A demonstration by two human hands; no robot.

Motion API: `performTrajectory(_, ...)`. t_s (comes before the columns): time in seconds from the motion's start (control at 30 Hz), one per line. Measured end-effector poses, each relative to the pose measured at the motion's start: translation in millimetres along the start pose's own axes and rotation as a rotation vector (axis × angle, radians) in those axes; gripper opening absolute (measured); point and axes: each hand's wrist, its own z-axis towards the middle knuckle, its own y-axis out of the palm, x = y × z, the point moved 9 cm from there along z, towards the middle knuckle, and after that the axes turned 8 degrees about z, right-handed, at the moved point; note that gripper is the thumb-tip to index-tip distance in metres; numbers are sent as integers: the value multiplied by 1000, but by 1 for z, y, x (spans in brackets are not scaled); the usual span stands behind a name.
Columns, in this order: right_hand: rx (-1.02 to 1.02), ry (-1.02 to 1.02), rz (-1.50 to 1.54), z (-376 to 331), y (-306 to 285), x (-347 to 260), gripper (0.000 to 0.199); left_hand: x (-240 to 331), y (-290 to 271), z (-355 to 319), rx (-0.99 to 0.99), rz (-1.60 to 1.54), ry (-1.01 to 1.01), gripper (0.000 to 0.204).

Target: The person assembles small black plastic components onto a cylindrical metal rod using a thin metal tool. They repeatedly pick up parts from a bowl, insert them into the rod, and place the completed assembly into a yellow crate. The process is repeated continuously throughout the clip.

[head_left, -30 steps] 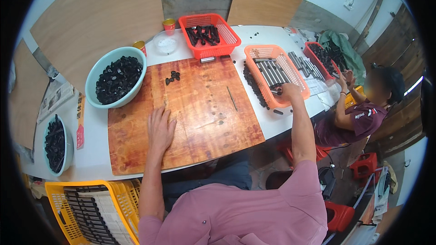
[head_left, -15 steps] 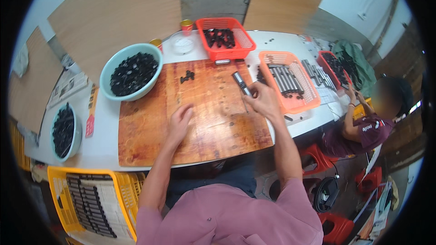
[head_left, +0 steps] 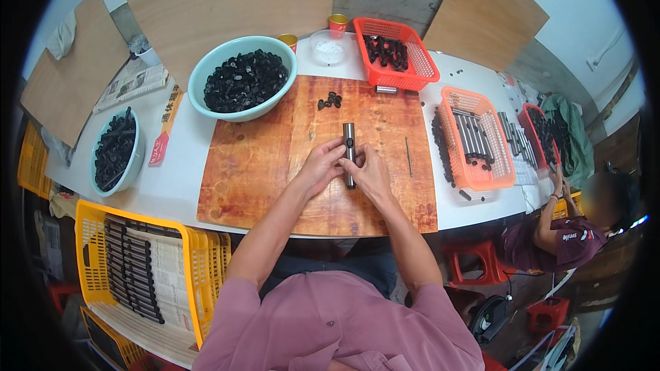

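A short dark-grey metal tube (head_left: 348, 130) with a black oval piece on its side stands lengthwise between my hands above the wooden board (head_left: 275, 192). My left hand (head_left: 323, 168) grips it from the left, fingertips against its side. From the right, my right hand (head_left: 373, 177) closes on the same tube, thumb pressed near the black piece. The tube's lower end shows below my fingers. A thin metal rod (head_left: 409, 156) lies on the board to the right of my right hand. Several small black oval parts (head_left: 330, 100) lie toward the board's far edge.
Left of the board are a large pale-green basin (head_left: 199, 99) of black parts and a smaller basin (head_left: 139, 158). Red (head_left: 430, 82) and orange (head_left: 507, 175) baskets stand beyond and right. A yellow crate (head_left: 196, 282) holds black tubes. A co-worker (head_left: 560, 233) sits at far right.
The tube has come from the right to the middle of the board. My left hand has joined my right on it. The thin rod now lies on the board. The view has shifted.
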Motion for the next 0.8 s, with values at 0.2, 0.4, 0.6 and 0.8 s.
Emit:
performTrajectory(0.2,-45,45,213,3,-1,11,33,3,-2,0,-46,-124,-5,32)
performTrajectory(0.4,71,7,243,20,-25,28,21,4,-9,4,-34,-187,28,32)
performTrajectory(0.6,263,-347,-415,109,-56,31,34,12,-15,6,11,-173,36,30)
performTrajectory(0.8,279,-298,-677,173,-63,43,50,13,-16,7,10,-222,47,29)
